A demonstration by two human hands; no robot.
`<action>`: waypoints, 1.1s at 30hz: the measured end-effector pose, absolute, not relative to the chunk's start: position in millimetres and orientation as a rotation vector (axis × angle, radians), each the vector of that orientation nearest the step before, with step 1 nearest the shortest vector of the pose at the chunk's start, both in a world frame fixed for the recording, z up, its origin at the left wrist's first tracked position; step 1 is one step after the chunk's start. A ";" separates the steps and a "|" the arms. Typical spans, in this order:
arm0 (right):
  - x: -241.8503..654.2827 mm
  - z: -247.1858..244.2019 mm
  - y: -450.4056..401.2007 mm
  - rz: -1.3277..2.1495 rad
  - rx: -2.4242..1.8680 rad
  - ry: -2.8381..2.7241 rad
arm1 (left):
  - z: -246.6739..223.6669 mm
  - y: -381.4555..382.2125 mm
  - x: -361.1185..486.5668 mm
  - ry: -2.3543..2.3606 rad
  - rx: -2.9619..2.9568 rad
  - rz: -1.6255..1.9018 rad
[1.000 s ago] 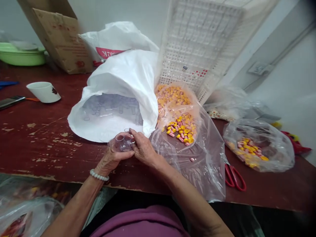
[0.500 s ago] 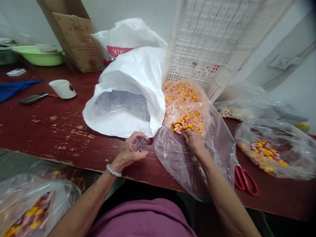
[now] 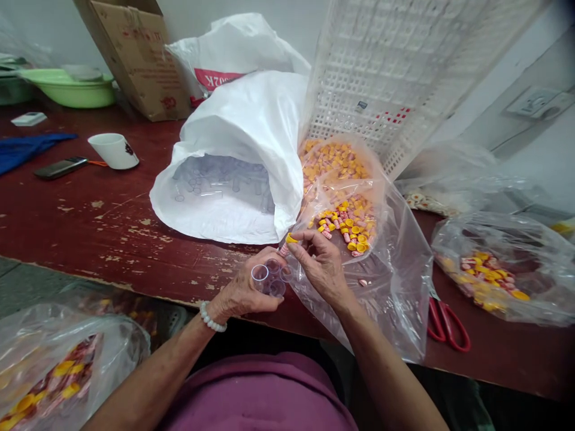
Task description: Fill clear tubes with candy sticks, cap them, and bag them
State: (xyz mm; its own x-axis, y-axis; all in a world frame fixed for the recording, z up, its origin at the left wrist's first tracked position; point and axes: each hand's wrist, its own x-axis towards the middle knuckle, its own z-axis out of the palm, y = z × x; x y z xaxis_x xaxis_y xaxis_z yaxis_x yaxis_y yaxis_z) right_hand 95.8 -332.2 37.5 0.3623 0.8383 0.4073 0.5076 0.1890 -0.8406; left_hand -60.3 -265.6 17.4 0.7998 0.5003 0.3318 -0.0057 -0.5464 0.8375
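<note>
My left hand (image 3: 246, 281) is wrapped round several clear plastic tubes (image 3: 272, 278), their round open mouths facing up. Between the thumb and fingers of my right hand (image 3: 321, 260) is a yellow-capped piece (image 3: 287, 244) with a pink patterned body, held just above the tubes. To the right, a clear plastic bag (image 3: 386, 305) spills many more yellow and pink pieces (image 3: 353, 230) at its mouth. Behind my left hand lies a white sack (image 3: 251, 126), its mouth towards me, with loose clear tubes (image 3: 211, 185) inside.
Red-handled scissors (image 3: 447, 323) lie right of the clear bag, near another bag of pieces (image 3: 485, 272). A white crate (image 3: 359, 90) leans behind. Left on the red table (image 3: 90, 239) are a cup (image 3: 114, 151) and a phone (image 3: 60, 168). A third filled bag (image 3: 117, 341) sits below the table's edge.
My right hand has come left from the pile with a yellow-capped piece and now holds it by the tubes. My left hand has shifted slightly right and down, still holding the tubes.
</note>
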 end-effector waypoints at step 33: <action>229.1 -10.8 -339.0 -0.274 -2.807 -1.347 | 10.7 -265.9 -51.7 0.511 1.688 0.660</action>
